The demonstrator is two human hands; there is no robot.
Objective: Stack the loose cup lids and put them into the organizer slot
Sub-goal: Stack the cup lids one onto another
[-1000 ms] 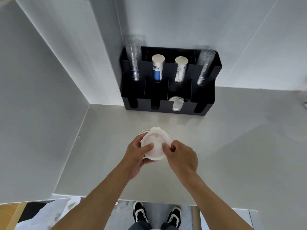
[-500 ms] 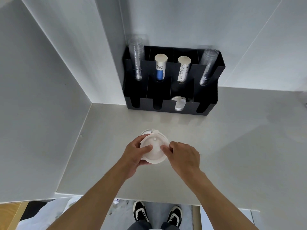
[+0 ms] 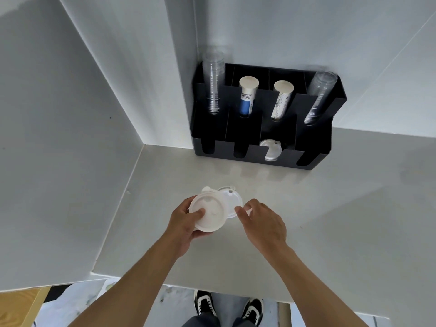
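My left hand [image 3: 186,224] grips a small stack of white cup lids [image 3: 208,212] above the grey counter, thumb on top. Just to its right lies another white lid [image 3: 232,200], partly under the stack's edge. My right hand [image 3: 262,221] pinches that lid's near right rim with thumb and fingers. A black organizer [image 3: 313,142] stands against the back wall. One of its front slots holds a white lid [image 3: 271,149].
The organizer's back slots hold two stacks of clear cups [image 3: 213,83] [image 3: 319,97] and two paper cup stacks [image 3: 247,96] [image 3: 282,100]. White walls close the left and back. The grey counter [image 3: 330,220] extends right; its front edge is near my body.
The lids were one pile held between both hands. Now my left hand has drawn the stack left, uncovering a separate lid under my right fingers.
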